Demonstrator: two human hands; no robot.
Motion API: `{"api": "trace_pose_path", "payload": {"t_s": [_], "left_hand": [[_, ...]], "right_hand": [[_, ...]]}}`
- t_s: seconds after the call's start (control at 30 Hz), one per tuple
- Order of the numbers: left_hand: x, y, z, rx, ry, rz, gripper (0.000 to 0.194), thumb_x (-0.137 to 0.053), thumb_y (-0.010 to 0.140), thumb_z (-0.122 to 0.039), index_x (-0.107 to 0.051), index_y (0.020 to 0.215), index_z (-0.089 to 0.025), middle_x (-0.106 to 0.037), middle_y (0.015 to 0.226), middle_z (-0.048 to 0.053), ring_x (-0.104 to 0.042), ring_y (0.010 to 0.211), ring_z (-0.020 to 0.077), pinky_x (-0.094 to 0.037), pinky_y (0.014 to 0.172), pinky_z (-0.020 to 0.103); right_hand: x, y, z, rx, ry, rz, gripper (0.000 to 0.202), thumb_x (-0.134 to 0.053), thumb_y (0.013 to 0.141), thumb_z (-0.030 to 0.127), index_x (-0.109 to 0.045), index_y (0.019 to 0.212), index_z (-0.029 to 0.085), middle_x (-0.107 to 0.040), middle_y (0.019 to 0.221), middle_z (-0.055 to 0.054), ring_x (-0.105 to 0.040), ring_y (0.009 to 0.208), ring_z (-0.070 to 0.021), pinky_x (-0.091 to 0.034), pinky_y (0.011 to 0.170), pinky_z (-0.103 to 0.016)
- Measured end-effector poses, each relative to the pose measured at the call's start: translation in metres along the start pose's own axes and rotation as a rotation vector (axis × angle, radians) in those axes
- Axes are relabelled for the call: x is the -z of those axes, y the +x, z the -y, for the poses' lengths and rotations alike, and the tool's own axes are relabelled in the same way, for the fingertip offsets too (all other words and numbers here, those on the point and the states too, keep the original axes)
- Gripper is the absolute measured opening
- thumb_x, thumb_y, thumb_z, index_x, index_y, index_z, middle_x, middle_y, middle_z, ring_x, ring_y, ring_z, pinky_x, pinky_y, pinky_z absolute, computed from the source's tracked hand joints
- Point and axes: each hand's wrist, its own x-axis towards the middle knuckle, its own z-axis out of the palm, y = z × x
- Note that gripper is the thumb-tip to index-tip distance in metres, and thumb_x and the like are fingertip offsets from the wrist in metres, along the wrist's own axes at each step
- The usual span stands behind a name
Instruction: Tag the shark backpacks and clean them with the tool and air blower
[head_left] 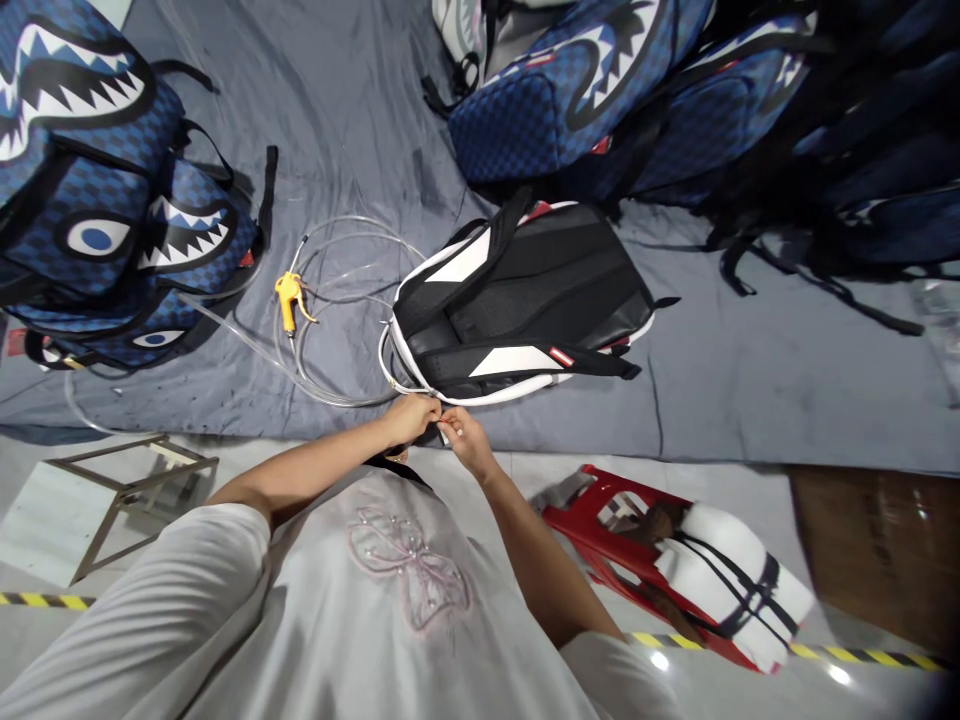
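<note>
A black backpack with white trim (555,290) lies straps-up at the front of the cloth-covered table. Just below its near white edge, my left hand (412,418) is closed in a pinch. My right hand (466,440) pinches right beside it, the fingertips of both hands nearly meeting. A tiny reddish bit shows between the fingertips, too small to name. Left of the backpack lies a yellow air blow gun (289,300) on a coiled clear hose (330,398), apart from both hands.
Blue checkered backpacks with shark mouths (90,200) are heaped at the left, with more (510,125) along the back right. Below the table edge stand a wooden-framed stool (67,520) and a red stool (600,500) bearing a white padded thing with black straps (735,570).
</note>
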Motion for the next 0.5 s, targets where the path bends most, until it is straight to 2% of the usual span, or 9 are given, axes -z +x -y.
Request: {"api": "trace_pose_path", "payload": {"t_s": [0.13,0.27,0.4,0.5], "left_hand": [[-0.004,-0.002,0.003,-0.004,-0.081,-0.021,0.018,-0.053,0.083,-0.010,-0.066,0.092,-0.017,-0.065,0.074,-0.001,-0.058,0.068,0.0120,-0.041,0.067,0.021],[-0.005,-0.003,0.006,-0.008,-0.139,-0.030,0.019,-0.051,0.082,-0.008,-0.065,0.093,-0.017,-0.063,0.070,-0.003,-0.056,0.064,0.0105,-0.040,0.065,0.020],[-0.005,-0.004,0.008,-0.010,-0.186,-0.039,0.018,-0.052,0.082,-0.008,-0.063,0.092,-0.017,-0.062,0.068,-0.004,-0.056,0.062,0.0097,-0.040,0.064,0.019],[-0.007,-0.004,0.007,-0.009,-0.208,-0.044,0.017,-0.051,0.082,-0.007,-0.062,0.090,-0.017,-0.060,0.065,-0.005,-0.055,0.060,0.0092,-0.039,0.062,0.019]], "right_hand": [[-0.001,-0.001,-0.004,-0.041,0.076,0.022,0.026,-0.055,0.082,0.046,-0.057,0.070,0.023,-0.057,0.061,0.001,-0.052,0.059,-0.0155,-0.044,0.060,-0.028],[-0.007,-0.001,-0.007,-0.081,0.216,-0.027,0.030,-0.061,0.075,0.050,-0.055,0.087,0.023,-0.062,0.072,0.001,-0.055,0.060,-0.0147,-0.047,0.057,-0.028],[-0.017,-0.002,-0.008,-0.137,0.333,-0.111,0.034,-0.055,0.080,0.053,-0.048,0.095,0.023,-0.057,0.062,0.005,-0.047,0.047,-0.0118,-0.042,0.048,-0.026],[-0.021,-0.003,-0.006,-0.147,0.383,-0.157,0.040,-0.061,0.076,0.052,-0.048,0.101,0.023,-0.059,0.066,0.005,-0.050,0.051,-0.0116,-0.043,0.050,-0.025]]}}
